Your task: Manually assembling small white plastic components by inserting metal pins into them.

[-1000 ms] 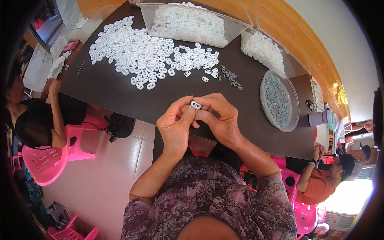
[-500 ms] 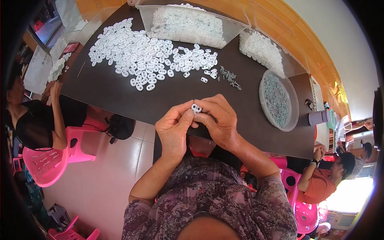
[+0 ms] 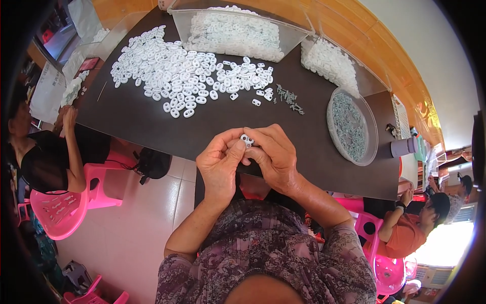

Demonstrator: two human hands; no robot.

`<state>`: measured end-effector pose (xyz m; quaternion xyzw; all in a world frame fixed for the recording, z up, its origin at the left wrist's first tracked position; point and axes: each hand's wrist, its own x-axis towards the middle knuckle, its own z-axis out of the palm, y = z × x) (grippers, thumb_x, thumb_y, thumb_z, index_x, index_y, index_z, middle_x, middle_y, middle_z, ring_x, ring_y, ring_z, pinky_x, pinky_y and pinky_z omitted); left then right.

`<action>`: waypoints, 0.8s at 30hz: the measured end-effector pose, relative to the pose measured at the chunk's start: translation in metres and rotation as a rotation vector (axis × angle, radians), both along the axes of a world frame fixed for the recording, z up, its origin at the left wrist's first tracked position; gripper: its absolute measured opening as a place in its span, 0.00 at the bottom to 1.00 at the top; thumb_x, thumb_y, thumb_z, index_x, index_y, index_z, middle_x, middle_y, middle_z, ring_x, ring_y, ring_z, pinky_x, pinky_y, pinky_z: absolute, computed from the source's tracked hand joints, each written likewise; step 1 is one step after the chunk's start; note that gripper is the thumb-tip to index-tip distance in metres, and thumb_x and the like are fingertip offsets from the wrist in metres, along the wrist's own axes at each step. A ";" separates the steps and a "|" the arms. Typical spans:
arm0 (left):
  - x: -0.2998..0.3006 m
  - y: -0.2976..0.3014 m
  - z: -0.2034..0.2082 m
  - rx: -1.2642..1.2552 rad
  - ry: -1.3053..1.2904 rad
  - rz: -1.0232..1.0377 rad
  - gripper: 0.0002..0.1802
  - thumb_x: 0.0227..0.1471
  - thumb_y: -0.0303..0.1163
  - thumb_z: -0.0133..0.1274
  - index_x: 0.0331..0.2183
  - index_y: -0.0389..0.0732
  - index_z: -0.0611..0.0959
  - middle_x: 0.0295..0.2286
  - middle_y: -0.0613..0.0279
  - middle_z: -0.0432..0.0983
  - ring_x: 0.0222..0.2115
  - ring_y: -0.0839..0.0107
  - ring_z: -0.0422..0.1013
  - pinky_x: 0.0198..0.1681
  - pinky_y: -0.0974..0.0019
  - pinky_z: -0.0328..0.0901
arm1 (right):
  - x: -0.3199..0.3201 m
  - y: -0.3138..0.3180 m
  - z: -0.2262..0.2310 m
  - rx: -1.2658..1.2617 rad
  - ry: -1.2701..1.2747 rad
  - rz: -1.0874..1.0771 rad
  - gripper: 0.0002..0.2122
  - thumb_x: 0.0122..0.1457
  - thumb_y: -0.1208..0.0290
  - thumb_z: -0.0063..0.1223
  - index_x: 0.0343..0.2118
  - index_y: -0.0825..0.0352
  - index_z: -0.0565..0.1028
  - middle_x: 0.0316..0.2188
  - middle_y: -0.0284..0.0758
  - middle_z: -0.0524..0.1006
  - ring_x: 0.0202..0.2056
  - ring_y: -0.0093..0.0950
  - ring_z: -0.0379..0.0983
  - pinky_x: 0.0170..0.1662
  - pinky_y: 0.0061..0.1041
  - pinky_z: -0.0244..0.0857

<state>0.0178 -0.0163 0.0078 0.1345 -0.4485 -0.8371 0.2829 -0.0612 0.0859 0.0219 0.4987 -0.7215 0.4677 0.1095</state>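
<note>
Hardly anything has shifted since the earlier frames: both hands stay together at the near edge of the desk [image 3: 152,126].

Left hand [image 3: 220,164] and right hand [image 3: 276,157] pinch a small white plastic piece [image 3: 246,140] between their fingertips. Beyond them lie a spread of white pieces [image 3: 187,76], a small heap of grey screws [image 3: 289,97], a clear bin [image 3: 238,33] and a round tray of screws [image 3: 352,126].

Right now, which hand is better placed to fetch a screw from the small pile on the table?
Probably the right hand: the screws lie ahead on its side, while the left hand pinches the white plastic piece too.
</note>
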 end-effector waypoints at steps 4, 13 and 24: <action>-0.001 0.002 -0.002 -0.006 -0.020 -0.009 0.09 0.51 0.21 0.50 0.37 0.29 0.77 0.27 0.59 0.75 0.21 0.77 0.68 0.25 0.76 0.64 | 0.002 0.001 -0.004 -0.035 -0.050 -0.026 0.16 0.44 0.82 0.55 0.39 0.72 0.73 0.30 0.39 0.74 0.29 0.34 0.68 0.32 0.29 0.63; -0.001 0.006 -0.003 -0.074 0.052 -0.019 0.12 0.52 0.24 0.51 0.39 0.28 0.77 0.28 0.58 0.75 0.22 0.75 0.68 0.28 0.75 0.66 | 0.003 0.004 -0.001 -0.091 -0.014 -0.031 0.14 0.46 0.84 0.54 0.39 0.72 0.72 0.26 0.36 0.73 0.26 0.28 0.67 0.29 0.23 0.62; -0.004 0.018 -0.007 -0.158 0.139 0.105 0.10 0.54 0.28 0.50 0.37 0.31 0.77 0.28 0.65 0.72 0.27 0.82 0.65 0.32 0.79 0.62 | 0.012 0.000 -0.005 -0.174 0.016 -0.067 0.13 0.46 0.85 0.52 0.38 0.75 0.72 0.26 0.36 0.73 0.26 0.29 0.65 0.28 0.23 0.61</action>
